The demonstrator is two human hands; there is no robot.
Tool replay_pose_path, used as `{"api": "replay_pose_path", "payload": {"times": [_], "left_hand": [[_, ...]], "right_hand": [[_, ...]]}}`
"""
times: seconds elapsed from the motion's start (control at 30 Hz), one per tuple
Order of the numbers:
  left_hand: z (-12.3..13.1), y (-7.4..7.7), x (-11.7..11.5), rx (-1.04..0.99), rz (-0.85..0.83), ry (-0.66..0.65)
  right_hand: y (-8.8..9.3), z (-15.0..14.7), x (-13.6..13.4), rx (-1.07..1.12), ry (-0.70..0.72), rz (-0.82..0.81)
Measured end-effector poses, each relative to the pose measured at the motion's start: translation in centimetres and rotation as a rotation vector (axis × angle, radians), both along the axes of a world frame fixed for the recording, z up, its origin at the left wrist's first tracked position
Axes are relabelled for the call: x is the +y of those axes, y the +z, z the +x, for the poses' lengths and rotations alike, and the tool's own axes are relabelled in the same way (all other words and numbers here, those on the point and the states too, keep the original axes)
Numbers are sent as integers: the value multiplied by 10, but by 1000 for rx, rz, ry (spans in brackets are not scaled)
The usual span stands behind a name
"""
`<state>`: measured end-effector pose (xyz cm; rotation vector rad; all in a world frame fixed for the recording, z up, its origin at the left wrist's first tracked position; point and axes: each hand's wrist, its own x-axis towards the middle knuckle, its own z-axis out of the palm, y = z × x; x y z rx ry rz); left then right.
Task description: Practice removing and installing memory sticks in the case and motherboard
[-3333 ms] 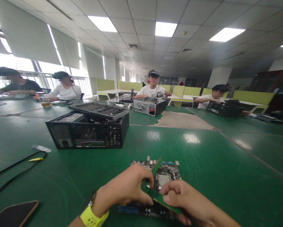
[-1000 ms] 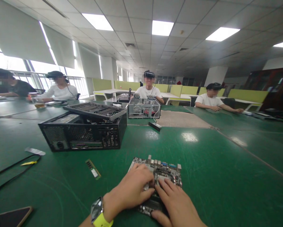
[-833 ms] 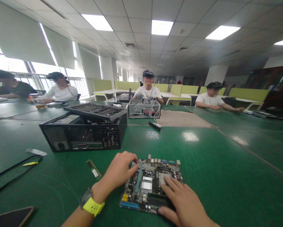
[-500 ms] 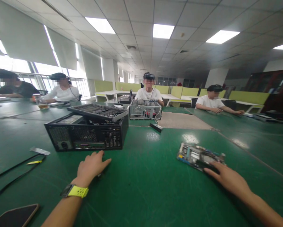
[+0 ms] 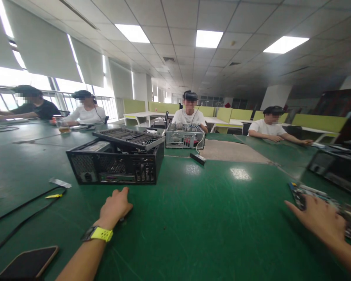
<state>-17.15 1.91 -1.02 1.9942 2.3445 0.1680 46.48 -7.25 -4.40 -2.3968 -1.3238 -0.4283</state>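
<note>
My left hand, a yellow watch on its wrist, rests palm down on the green table just in front of the black computer case. Its fingers curl over a memory stick, which shows only as a dark end under the thumb. My right hand reaches far to the right, fingers stretched flat on a motherboard. The board is blurred and lies near another dark case.
A perforated side panel lies on top of the black case. A phone and black cables are at the near left. A small black box and an open metal chassis sit farther back. Several other people sit around the table.
The memory stick went from my hands to the table on the left. My right hand slid the motherboard far to the right; my left hand moved onto the stick and curled over it.
</note>
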Motion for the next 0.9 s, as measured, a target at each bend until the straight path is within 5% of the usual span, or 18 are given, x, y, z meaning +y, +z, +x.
{"api": "replay_pose_path", "payload": {"times": [0.13, 0.27, 0.43, 0.57, 0.63, 0.77, 0.9], "left_hand": [[-1, -5, 3, -33, 20, -28], [4, -3, 6, -47, 37, -69], [54, 11, -11, -259, 15, -308], [123, 25, -55, -613, -140, -806], [148, 33, -75, -721, -163, -945], [156, 43, -88, -805, -86, -933], [136, 36, -77, -500, -200, -933]], "right_hand": [[16, -90, 12, 118, 286, -96], [28, -180, -8, 407, 681, -213], [44, -258, -43, 603, 911, -337], [46, -277, -53, 723, 981, -370], [41, -279, -55, 771, 1029, -397], [32, -279, -56, 707, 1046, -411], [38, -244, -37, 536, 947, -315]]}}
